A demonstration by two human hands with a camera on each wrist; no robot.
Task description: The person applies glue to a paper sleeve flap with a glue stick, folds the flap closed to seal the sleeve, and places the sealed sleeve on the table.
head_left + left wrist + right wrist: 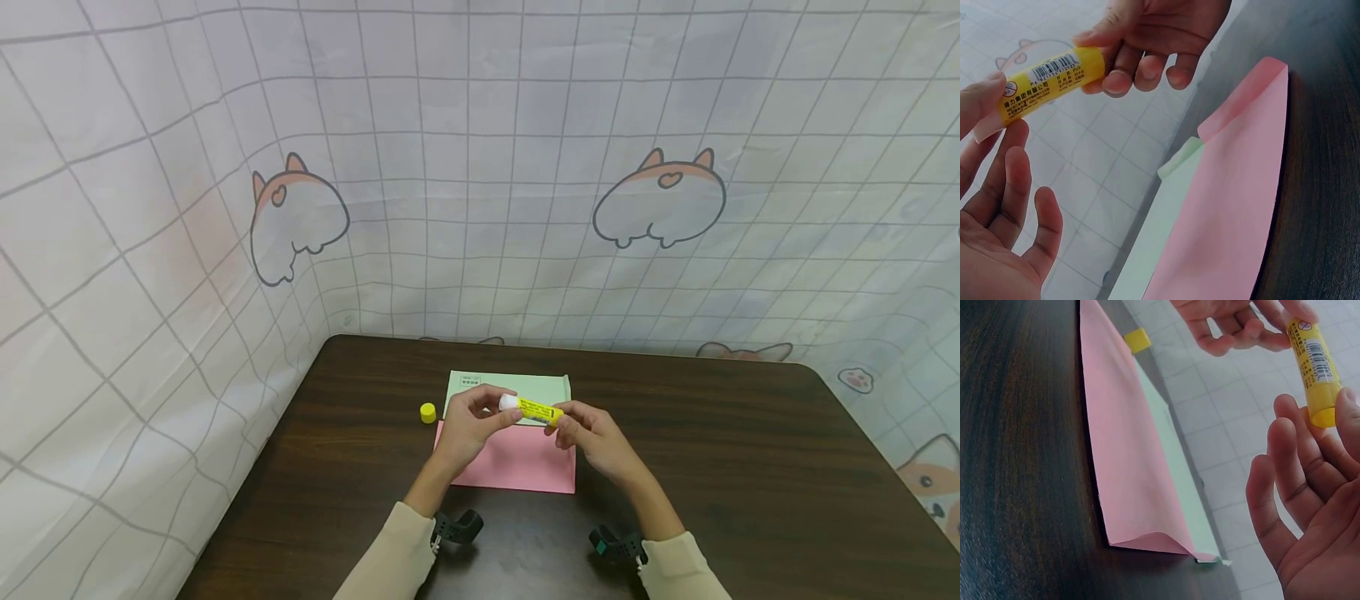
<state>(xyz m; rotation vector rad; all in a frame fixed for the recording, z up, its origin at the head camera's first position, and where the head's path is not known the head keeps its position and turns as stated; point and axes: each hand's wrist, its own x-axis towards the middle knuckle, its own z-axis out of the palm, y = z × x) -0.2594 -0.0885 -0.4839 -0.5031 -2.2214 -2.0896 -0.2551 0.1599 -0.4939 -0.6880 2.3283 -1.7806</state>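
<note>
While a white gridded curtain (465, 83) hangs past its far edge, a dark wooden tabletop (712, 467) fills the lower part of the head view. On it, nearer the far edge's left corner than its right, lie two papers. The pink paper (517, 462) is on the near side, a folded flap slightly raised at its right end; the green paper (536, 387) lies just beyond it, toward the far edge, with a small printed box in its far left corner. Two pale sleeves (393, 558) reach in over the tabletop's near edge. Above the papers, the left hand (467, 425) pinches the white end of a tube between thumb and fingers, and the right hand (600, 437) pinches its yellow end. Each wrist carries a black band (459, 527). The yellow tube (536, 410), printed with dark text and a barcode, is held crosswise above the papers, between the two hands. A yellow cap (427, 412) rests on the tabletop just left of the green paper, toward the left edge.
</note>
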